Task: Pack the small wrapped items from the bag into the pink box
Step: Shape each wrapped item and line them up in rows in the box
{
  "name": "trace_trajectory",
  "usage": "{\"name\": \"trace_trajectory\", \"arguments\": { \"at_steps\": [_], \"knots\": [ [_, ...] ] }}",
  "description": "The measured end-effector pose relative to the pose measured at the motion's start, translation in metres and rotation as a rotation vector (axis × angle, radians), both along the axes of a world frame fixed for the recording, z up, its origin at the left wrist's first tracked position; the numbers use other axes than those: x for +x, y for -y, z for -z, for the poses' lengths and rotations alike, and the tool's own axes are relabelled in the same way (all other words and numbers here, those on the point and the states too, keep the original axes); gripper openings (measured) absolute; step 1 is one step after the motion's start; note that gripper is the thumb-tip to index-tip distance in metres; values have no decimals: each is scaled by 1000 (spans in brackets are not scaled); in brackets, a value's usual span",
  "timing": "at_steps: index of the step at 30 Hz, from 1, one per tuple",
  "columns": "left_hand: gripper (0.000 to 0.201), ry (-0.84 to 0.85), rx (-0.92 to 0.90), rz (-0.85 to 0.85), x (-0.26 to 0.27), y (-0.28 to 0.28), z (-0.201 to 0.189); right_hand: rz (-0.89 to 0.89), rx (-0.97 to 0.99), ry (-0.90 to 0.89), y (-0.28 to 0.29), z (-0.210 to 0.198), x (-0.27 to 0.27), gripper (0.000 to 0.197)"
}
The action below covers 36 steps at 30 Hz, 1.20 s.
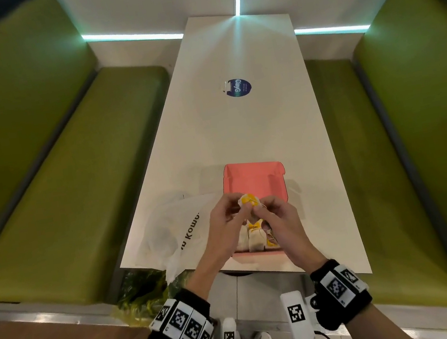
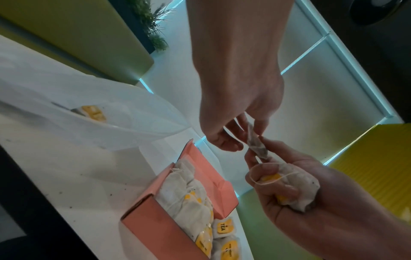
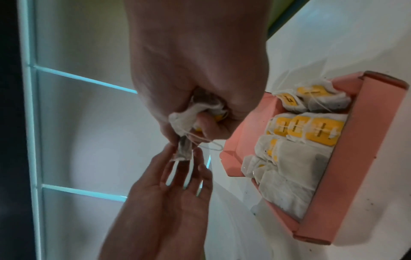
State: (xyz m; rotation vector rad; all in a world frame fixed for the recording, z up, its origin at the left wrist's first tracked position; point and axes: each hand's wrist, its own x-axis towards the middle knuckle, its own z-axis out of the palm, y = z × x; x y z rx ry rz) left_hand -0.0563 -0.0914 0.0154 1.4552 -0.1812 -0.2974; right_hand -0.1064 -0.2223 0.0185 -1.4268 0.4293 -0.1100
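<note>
Both hands are raised above the open pink box [image 1: 249, 178], which sits on the white table [image 1: 239, 126] and already holds rows of tea bags [image 3: 295, 167]. The right hand [image 1: 277, 219] grips a bunched tea bag [image 2: 293, 186] with curled fingers. The left hand [image 1: 228, 216] pinches its free end. The plastic bag [image 1: 173, 229] lies just left of the box.

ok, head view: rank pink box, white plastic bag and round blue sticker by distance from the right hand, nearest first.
From the right hand:
1. pink box: directly under and just beyond the hand, which overlaps its near part.
2. white plastic bag: to the left, past the left hand, at the table's near left corner.
3. round blue sticker: far up the table, toward the wall.
</note>
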Motion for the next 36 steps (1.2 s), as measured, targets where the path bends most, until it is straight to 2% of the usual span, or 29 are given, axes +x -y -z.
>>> {"name": "trace_trajectory", "arguments": {
  "at_steps": [5, 8, 11, 14, 17, 23, 28, 32, 36],
  "knots": [
    [10, 101, 56, -67, 0, -4, 1, -56, -138, 23, -4, 8, -10, 7],
    [15, 158, 129, -54, -2, -7, 6, -12, -223, 40, -2, 11, -13, 4],
    [20, 194, 151, -54, -4, -7, 6, 35, -277, 98, -5, 7, -13, 11],
    [17, 235, 171, -38, -6, -6, 4, 40, -349, 164, -10, 8, -13, 4],
    [11, 249, 193, 10, -10, -6, 2, 74, -390, 175, -11, 12, -13, 8],
    [12, 240, 239, 33, -9, -14, 4, 99, -527, 231, -5, 8, -18, 19],
    [31, 306, 333, 127, -4, -27, 6, 1, -506, 233, 7, -6, -16, 14],
    [16, 237, 240, 169, -4, -33, 0, 0, -374, 146, 21, -13, -6, 11],
    [13, 212, 168, 172, -6, -34, -6, -100, -253, -64, 28, -10, -9, 21]
  ]
}}
